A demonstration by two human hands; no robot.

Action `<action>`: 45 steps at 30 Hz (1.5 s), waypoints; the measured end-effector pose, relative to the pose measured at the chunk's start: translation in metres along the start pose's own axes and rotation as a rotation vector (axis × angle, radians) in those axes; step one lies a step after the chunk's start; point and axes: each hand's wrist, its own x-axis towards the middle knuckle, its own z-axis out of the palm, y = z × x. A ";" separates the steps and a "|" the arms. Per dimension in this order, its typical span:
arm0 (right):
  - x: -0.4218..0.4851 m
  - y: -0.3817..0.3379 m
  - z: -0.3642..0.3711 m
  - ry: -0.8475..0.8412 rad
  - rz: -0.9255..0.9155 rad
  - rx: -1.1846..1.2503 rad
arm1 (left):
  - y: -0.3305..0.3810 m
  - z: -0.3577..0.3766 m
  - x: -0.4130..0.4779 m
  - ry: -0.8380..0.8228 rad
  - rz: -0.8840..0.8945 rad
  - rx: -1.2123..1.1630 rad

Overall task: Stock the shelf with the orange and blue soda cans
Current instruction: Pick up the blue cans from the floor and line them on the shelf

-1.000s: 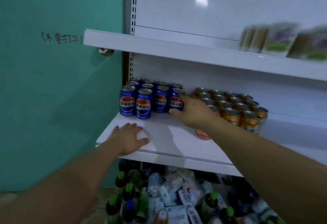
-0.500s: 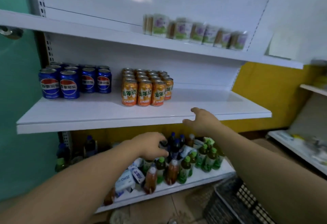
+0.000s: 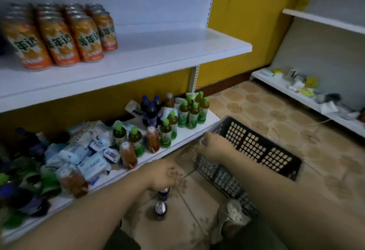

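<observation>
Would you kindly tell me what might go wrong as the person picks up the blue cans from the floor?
The left hand is over one blue can, with a second can standing close by; a hasty grab may knock that one over and send it rolling. Bottles crowd the lower shelf's front edge beside the left forearm; lifting the arm carelessly might topple one.

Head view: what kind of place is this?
Likely a small shop, or a mock-up of one: white retail shelving, orange soda cans lined up in rows, bottled drinks and packets on the bottom shelf, and a black crate on the tiled floor.
</observation>
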 end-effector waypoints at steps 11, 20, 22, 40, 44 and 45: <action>0.115 0.054 0.176 -0.345 0.120 0.073 | -0.098 0.115 0.095 -0.232 -0.183 -0.142; 0.202 0.030 0.313 -0.496 0.028 0.127 | -0.162 0.202 0.164 -0.308 -0.224 0.017; 0.218 0.024 0.341 -0.510 -0.013 0.107 | -0.175 0.214 0.172 -0.289 -0.176 0.036; 0.179 -0.003 0.284 -0.236 -0.153 0.273 | -0.177 0.159 0.165 -0.063 -0.261 -0.362; 0.129 -0.030 0.211 -0.034 -0.170 0.428 | -0.149 0.104 0.121 0.036 -0.173 -0.639; 0.116 -0.038 0.194 0.018 -0.175 0.464 | -0.139 0.088 0.106 0.066 -0.146 -0.707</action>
